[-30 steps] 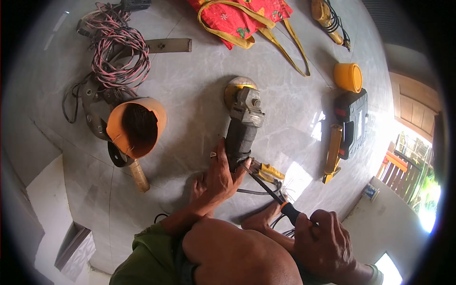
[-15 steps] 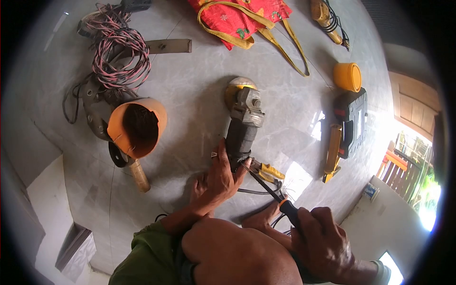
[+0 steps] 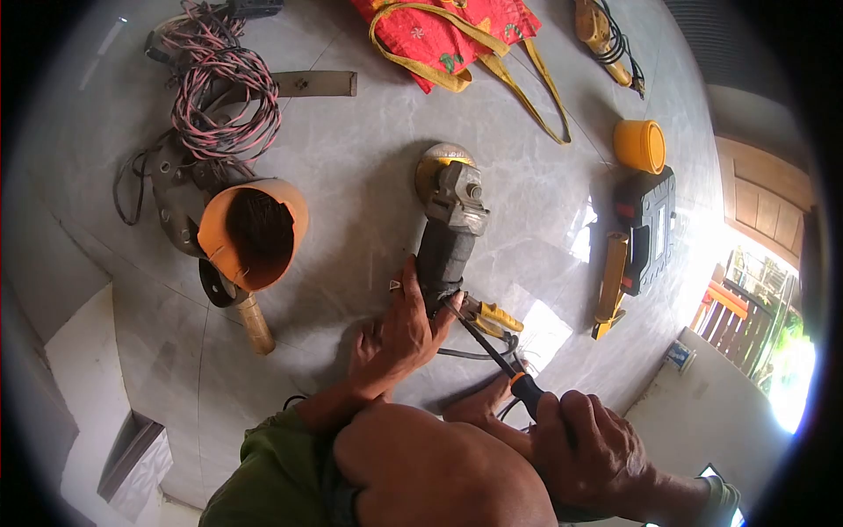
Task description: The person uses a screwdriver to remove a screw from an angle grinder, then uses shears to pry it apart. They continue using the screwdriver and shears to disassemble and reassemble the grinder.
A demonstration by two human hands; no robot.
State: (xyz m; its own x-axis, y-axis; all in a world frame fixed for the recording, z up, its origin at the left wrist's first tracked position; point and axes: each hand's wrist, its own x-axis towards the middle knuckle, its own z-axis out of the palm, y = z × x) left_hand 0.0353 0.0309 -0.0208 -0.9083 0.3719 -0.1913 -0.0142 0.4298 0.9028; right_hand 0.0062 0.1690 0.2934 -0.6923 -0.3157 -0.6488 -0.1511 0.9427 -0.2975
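Note:
An angle grinder (image 3: 446, 248) with a dark body and a metal gear head lies on the tiled floor, its disc end pointing away from me. My left hand (image 3: 399, 332) is closed around the rear of its body, with fingers on both sides. In my right hand (image 3: 590, 446) is a screwdriver (image 3: 528, 393) with a black and orange handle. Its long shaft slants up to the grinder's rear end, where the tip meets the casing near my left fingers. Yellow-handled pliers (image 3: 497, 320) lie just right of that end, beside the grinder's dark cord (image 3: 479, 355).
On the left are an orange container (image 3: 297, 230), a wooden-handled tool (image 3: 255, 325) and a coiled pink-black cable (image 3: 189, 114). A red bag (image 3: 439, 39) lies at the far side. Rightward are a yellow tub (image 3: 639, 146), a black case (image 3: 652, 233) and a yellow tool (image 3: 612, 281).
My right hand has shifted slightly down and left and turned on the screwdriver handle. The grinder and my left hand stay in place.

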